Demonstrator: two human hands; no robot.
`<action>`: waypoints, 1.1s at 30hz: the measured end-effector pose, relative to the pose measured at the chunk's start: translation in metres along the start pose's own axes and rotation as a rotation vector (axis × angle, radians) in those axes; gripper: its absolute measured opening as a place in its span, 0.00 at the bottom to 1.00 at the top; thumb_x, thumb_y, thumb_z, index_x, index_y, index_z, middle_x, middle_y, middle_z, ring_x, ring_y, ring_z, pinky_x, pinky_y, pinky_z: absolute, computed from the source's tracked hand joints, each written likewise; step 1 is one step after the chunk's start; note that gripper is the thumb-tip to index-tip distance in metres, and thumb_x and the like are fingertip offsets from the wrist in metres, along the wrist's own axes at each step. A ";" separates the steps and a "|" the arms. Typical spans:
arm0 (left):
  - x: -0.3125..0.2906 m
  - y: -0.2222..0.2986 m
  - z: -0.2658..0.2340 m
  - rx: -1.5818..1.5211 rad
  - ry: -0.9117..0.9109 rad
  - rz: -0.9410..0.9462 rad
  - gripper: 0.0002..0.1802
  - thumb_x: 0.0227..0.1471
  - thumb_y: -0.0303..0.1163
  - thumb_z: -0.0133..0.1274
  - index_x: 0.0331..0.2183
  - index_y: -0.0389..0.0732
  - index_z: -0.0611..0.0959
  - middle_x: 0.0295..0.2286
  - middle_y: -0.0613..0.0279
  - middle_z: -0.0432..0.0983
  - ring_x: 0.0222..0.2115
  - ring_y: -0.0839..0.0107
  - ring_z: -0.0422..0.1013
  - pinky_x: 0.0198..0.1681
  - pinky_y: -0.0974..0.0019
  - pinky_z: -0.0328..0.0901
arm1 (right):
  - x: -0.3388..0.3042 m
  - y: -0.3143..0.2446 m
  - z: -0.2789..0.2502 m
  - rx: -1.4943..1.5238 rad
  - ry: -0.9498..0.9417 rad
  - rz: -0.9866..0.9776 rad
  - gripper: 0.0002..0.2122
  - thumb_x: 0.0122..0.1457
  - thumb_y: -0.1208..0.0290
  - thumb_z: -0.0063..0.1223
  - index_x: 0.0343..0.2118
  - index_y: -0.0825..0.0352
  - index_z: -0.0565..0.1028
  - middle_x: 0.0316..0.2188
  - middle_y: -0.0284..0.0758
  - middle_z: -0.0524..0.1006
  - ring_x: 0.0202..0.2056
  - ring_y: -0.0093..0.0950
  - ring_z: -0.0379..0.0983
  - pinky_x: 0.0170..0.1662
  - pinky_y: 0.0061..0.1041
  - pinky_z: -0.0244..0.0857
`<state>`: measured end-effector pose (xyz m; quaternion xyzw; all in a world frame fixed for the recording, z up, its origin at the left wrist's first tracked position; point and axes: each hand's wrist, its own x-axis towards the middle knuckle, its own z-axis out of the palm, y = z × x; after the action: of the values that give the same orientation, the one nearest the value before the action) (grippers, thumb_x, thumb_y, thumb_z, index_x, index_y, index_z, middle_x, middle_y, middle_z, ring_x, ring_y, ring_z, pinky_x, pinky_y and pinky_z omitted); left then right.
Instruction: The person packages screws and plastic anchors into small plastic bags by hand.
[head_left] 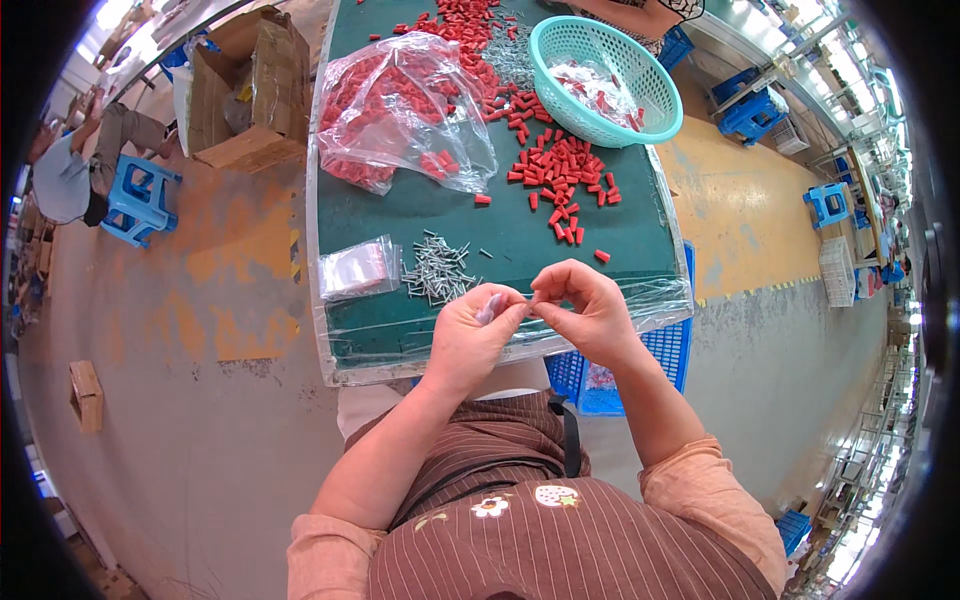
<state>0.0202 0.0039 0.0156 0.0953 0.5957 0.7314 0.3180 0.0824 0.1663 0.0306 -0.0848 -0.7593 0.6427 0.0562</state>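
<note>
My left hand [470, 335] is closed around a small clear plastic bag [489, 308], which shows between its fingers. My right hand [588, 312] is pinched, its thumb and index fingertips meeting those of my left hand above the table's near edge. What the right fingertips grip is too small to make out. Just beyond my left hand lies a pile of silver screws [438, 270]. Left of the screws is a stack of flat clear bags [358, 270]. A single red plastic sleeve [602, 256] lies just past my right hand, with more red sleeves [560, 172] heaped farther off.
A large clear bag of red pieces [400, 110] covers the table's far left. At the far right stands a turquoise basket [603, 128] holding small filled bags. A blue crate [664, 350] sits below the table's right edge. Another person's arm [640, 15] reaches in at the far end.
</note>
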 end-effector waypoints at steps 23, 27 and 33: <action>-0.005 -0.009 0.001 -0.383 -0.075 -0.284 0.10 0.54 0.33 0.56 0.27 0.41 0.73 0.25 0.62 0.71 0.17 0.81 0.61 0.13 0.79 0.53 | -0.055 -0.027 -0.051 -0.301 0.175 0.034 0.07 0.52 0.80 0.56 0.35 0.71 0.75 0.29 0.32 0.76 0.32 0.20 0.72 0.38 0.19 0.66; -0.008 -0.004 0.003 -0.350 -0.016 -0.286 0.11 0.52 0.32 0.59 0.24 0.43 0.73 0.19 0.67 0.69 0.14 0.82 0.60 0.13 0.79 0.52 | -0.032 -0.018 -0.012 -0.098 0.109 0.015 0.06 0.54 0.77 0.55 0.35 0.71 0.75 0.30 0.33 0.76 0.34 0.21 0.73 0.39 0.20 0.66; -0.008 -0.012 0.005 -0.214 -0.028 -0.154 0.10 0.50 0.30 0.60 0.24 0.44 0.74 0.17 0.72 0.67 0.13 0.84 0.60 0.13 0.78 0.52 | -0.016 0.000 0.011 0.092 0.060 0.121 0.07 0.56 0.73 0.54 0.33 0.72 0.75 0.27 0.32 0.76 0.32 0.17 0.70 0.37 0.20 0.65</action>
<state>0.0338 0.0044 0.0077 0.0247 0.5153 0.7628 0.3899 0.0957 0.1525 0.0292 -0.1469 -0.7205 0.6763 0.0436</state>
